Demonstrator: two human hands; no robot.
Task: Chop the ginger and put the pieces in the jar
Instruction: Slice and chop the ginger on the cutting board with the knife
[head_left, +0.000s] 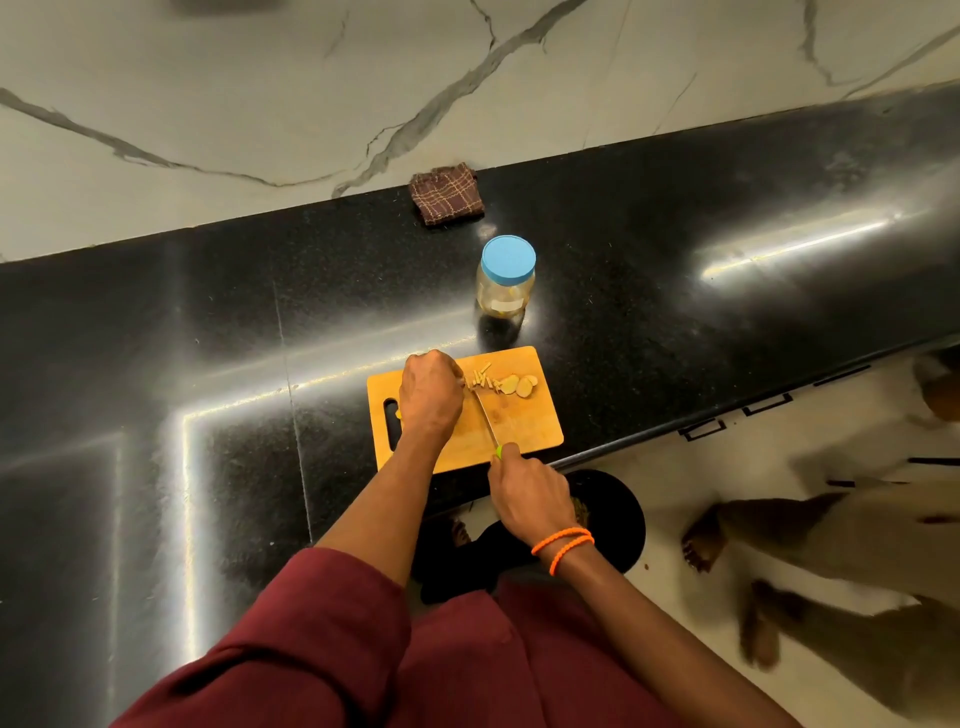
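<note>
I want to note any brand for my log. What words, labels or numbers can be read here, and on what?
No text can be read anywhere.
The jar carries a pale label, too small and blurred to read.
The blue lid, cutting board and checked cloth show no writing.

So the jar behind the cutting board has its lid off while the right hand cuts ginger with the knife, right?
Not quite: the head view shows the jar with its blue lid on. The rest holds: it stands behind the cutting board, and the right hand cuts ginger with the knife.
</note>
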